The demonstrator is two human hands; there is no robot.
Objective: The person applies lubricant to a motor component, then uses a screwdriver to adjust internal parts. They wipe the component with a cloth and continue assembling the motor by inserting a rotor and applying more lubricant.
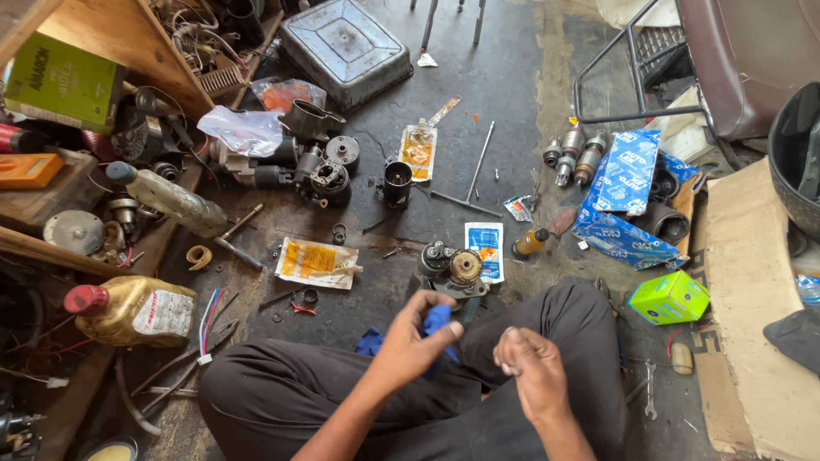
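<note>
I sit cross-legged on a dark, oily floor. My left hand [416,337] grips a blue rag [437,320] that hangs over my knee. My right hand [531,365] is curled into a loose fist above my right leg; whether it pinches something small I cannot tell. Just beyond my hands stands a starter motor assembly [451,269] with a brass-coloured gear on top.
Motor parts [318,171], a black cylinder [397,183], yellow sachets [314,261], a T-handle wrench [472,179] and a small bottle [530,242] litter the floor. Blue cartons [628,192] and a green box [670,297] lie right; oil bottles [137,310] and wooden shelves left.
</note>
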